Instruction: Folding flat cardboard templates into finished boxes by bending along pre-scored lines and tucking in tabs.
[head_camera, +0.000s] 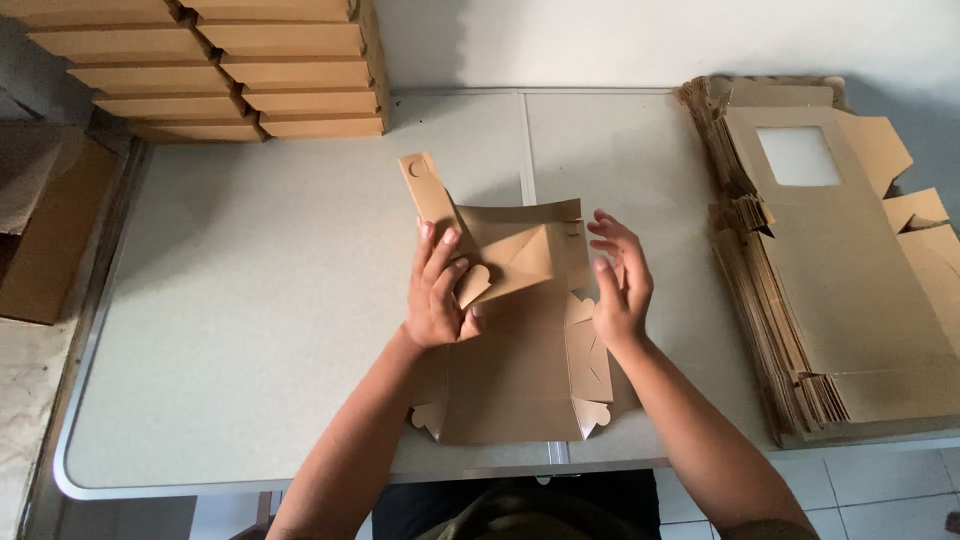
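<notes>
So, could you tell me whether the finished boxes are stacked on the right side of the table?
No, the folded boxes are stacked at the table's far left, while the right side holds a pile of flat blanks.

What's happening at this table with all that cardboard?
A person is folding a flat brown carton into a box on a grey table. The left hand presses a side flap inward, while the right hand is open beside the other side. A stack of unfolded blanks lies on the right, and finished boxes are piled at the far left.
</notes>
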